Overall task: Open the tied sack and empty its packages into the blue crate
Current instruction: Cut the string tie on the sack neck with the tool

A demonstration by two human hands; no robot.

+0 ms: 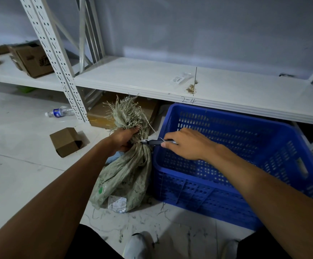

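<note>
While our left hand (123,139) clenches the gathered neck of the grey-green woven plastic sack (125,174), we are right at the opening step and nothing more. The sack stands on the pale tiled floor (21,165), touching the near left corner of the blue perforated plastic crate (235,193), with its frayed top (128,113) sprouting above our fist. Our right hand (187,144) grips a dark slim utility knife (158,142) and points its tip at the thin tie (142,141) cinched round the neck, just below our left fingers. Blade meets tie, or very nearly; we cannot tell whether any strand has parted. The neck looks bunched tight, so we judge the sack as closed for now.

So what is done? As far as we can see, the sack is beside the crate and the cutter is in position. What is left is almost everything: sever the tie, spread the mouth, lift and tip the sack over the rim. The crate shows only its own slotted bottom and walls, with 0 packages inside. 1 white labelled package (117,203) presses against the weave low down, so the load is in there, waiting.

Loose threads (163,212) litter the floor by our shoes. Behind, the white metal shelf (226,90) hangs over the crate's far edge, and we judge that tipping room may be snug.
</note>
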